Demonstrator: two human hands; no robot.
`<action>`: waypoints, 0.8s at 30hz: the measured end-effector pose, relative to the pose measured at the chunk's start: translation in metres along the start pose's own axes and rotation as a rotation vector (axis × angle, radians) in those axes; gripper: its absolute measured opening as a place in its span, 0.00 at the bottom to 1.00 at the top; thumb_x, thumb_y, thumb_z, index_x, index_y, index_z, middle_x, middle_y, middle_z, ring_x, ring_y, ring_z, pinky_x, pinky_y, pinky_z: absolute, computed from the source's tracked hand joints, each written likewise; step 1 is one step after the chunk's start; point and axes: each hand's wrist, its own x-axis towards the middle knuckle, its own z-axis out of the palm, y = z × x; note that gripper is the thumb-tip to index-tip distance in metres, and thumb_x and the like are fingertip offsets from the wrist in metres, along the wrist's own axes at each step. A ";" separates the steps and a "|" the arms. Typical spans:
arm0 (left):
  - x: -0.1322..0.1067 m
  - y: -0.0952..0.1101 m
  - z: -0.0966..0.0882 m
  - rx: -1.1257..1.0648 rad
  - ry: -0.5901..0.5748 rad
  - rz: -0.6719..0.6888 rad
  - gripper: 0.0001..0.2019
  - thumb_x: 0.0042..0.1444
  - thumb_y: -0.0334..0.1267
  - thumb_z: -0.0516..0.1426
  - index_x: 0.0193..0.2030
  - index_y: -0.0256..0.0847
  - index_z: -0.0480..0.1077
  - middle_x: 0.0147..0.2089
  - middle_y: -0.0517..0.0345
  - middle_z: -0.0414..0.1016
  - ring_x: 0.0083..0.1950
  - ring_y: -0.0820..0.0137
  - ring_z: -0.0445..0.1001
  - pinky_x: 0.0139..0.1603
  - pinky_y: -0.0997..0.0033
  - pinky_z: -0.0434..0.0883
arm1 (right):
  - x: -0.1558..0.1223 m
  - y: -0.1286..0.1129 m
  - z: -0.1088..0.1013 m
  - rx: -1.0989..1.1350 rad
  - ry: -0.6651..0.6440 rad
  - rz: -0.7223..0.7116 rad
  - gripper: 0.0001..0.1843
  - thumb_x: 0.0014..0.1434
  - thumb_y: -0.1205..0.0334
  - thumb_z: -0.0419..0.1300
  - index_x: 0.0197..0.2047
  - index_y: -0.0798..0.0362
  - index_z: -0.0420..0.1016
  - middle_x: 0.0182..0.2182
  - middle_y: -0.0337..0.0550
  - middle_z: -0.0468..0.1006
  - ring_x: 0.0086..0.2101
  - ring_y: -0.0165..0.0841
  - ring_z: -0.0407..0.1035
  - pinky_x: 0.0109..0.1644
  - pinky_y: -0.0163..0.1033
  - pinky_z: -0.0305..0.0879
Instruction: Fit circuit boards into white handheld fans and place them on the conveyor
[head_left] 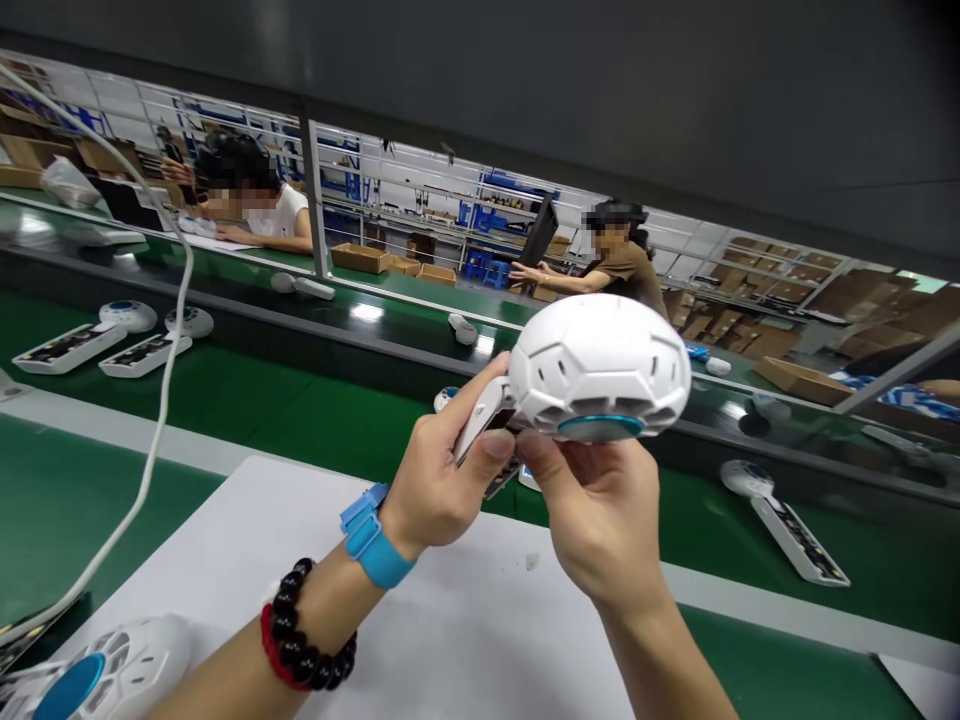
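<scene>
Above the white sheet (487, 620) on the tabletop (795, 660), you hold the white device (600, 350) up in front of you with both hands, its rounded head to the right and its blue disc (600, 428) low on the near side. Your left hand (442, 485) is closed around the handle (478, 415); your right hand (604, 510) is curled beneath the head, its thumb bent in toward the joint. That joint is the place to watch: it lies between your two thumbs, about equally near each, and the thumb tips almost meet just below it. The handle's long axis seems to slope down and left from the head, though it is foreshortened. Your left thumb covers much of the handle, so its dark inner side shows only in slivers. Your right fingertips are hidden, and you cannot tell whether they pinch anything small. At lower left, a second device (142, 665) is cut off by the edge of your view.
</scene>
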 end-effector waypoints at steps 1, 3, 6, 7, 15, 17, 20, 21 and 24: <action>0.000 0.000 0.001 0.012 0.009 -0.011 0.27 0.66 0.55 0.52 0.67 0.45 0.63 0.45 0.55 0.79 0.43 0.67 0.78 0.43 0.74 0.75 | 0.000 0.000 0.001 0.014 0.035 0.003 0.08 0.62 0.66 0.63 0.45 0.47 0.77 0.42 0.41 0.81 0.43 0.35 0.76 0.47 0.37 0.74; 0.000 0.000 0.002 0.024 0.015 -0.062 0.27 0.66 0.55 0.52 0.66 0.46 0.65 0.56 0.54 0.75 0.56 0.62 0.74 0.55 0.71 0.73 | 0.002 0.003 0.001 0.036 0.087 0.020 0.08 0.61 0.66 0.64 0.44 0.47 0.78 0.40 0.40 0.81 0.41 0.34 0.76 0.45 0.35 0.74; 0.002 0.001 0.002 0.016 -0.036 -0.199 0.27 0.66 0.56 0.51 0.66 0.46 0.64 0.59 0.53 0.73 0.60 0.61 0.71 0.61 0.68 0.71 | 0.007 0.009 -0.001 0.066 0.123 0.079 0.06 0.59 0.64 0.66 0.41 0.48 0.79 0.35 0.39 0.81 0.35 0.31 0.75 0.39 0.32 0.72; 0.003 0.001 0.000 0.001 -0.080 -0.263 0.28 0.65 0.56 0.52 0.67 0.47 0.62 0.57 0.53 0.74 0.57 0.62 0.73 0.57 0.67 0.73 | 0.009 0.012 -0.002 0.083 0.133 0.099 0.05 0.59 0.63 0.66 0.41 0.49 0.79 0.34 0.39 0.81 0.34 0.31 0.75 0.37 0.31 0.71; 0.009 0.003 -0.006 -0.118 -0.320 -0.586 0.31 0.56 0.46 0.65 0.64 0.50 0.59 0.44 0.58 0.69 0.41 0.70 0.72 0.34 0.75 0.77 | 0.019 0.030 -0.027 0.287 -0.040 0.240 0.10 0.64 0.54 0.63 0.46 0.47 0.79 0.41 0.40 0.81 0.41 0.31 0.74 0.46 0.34 0.71; 0.008 0.004 -0.004 -0.084 -0.315 -0.551 0.30 0.58 0.45 0.63 0.65 0.52 0.58 0.46 0.58 0.69 0.40 0.71 0.71 0.33 0.77 0.75 | 0.020 0.031 -0.032 0.320 -0.054 0.249 0.10 0.65 0.52 0.61 0.44 0.46 0.80 0.38 0.39 0.80 0.39 0.31 0.73 0.43 0.34 0.71; 0.007 0.005 -0.001 -0.041 -0.297 -0.519 0.28 0.60 0.44 0.61 0.65 0.51 0.58 0.46 0.57 0.70 0.37 0.73 0.71 0.30 0.79 0.72 | 0.020 0.030 -0.034 0.279 0.025 0.180 0.09 0.65 0.53 0.61 0.43 0.46 0.80 0.38 0.39 0.80 0.39 0.31 0.73 0.42 0.35 0.72; 0.007 0.005 -0.001 -0.041 -0.281 -0.520 0.27 0.60 0.44 0.61 0.64 0.50 0.58 0.44 0.57 0.71 0.34 0.74 0.71 0.28 0.79 0.71 | 0.020 0.030 -0.034 0.235 0.074 0.135 0.08 0.65 0.54 0.62 0.44 0.47 0.79 0.38 0.39 0.79 0.39 0.31 0.73 0.42 0.34 0.72; 0.007 0.006 -0.001 -0.075 -0.220 -0.532 0.27 0.58 0.46 0.63 0.61 0.47 0.60 0.39 0.60 0.73 0.28 0.75 0.69 0.24 0.78 0.68 | 0.018 0.030 -0.035 0.075 0.139 0.007 0.07 0.63 0.56 0.64 0.43 0.48 0.77 0.34 0.38 0.78 0.33 0.28 0.71 0.38 0.32 0.71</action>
